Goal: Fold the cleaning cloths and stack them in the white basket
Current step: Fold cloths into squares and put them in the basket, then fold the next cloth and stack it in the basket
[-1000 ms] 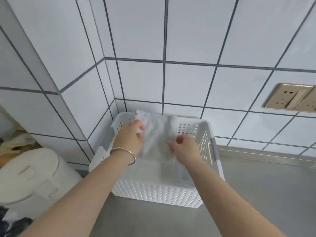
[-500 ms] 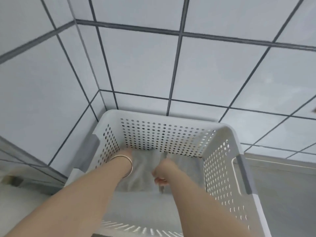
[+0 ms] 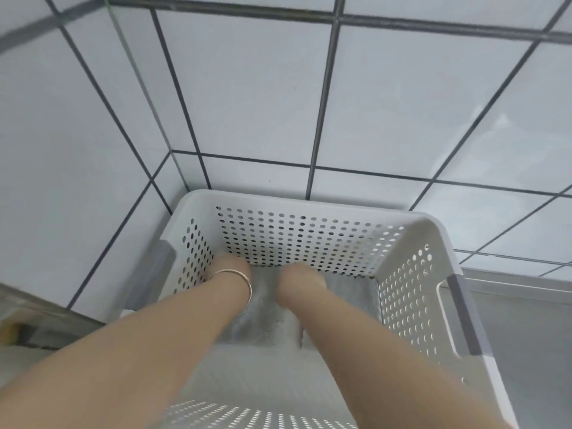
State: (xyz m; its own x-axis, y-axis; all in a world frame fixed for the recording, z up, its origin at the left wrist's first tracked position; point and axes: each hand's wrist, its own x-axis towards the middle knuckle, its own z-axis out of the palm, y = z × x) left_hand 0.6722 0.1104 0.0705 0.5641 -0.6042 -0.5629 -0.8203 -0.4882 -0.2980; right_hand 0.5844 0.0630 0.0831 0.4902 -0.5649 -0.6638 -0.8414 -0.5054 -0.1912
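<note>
The white perforated basket (image 3: 309,204) stands in the corner against the tiled wall. A folded grey-white cleaning cloth (image 3: 266,320) lies on its bottom. Both of my arms reach straight down into it. My left hand (image 3: 230,267), with a thin bangle on the wrist, is at the cloth's far left edge, close to the back wall of the basket. My right hand (image 3: 301,278) is down on the cloth beside it. The fingers of both hands point away from me and are hidden behind the wrists.
White wall tiles with dark grout rise right behind and left of the basket. A grey counter (image 3: 526,335) runs along the right side. The basket's grey handle (image 3: 464,317) sits on its right wall.
The cloth was held above the basket a second ago. Both hands have gone down inside with it, and it now lies on the bottom. My head has leaned over the basket.
</note>
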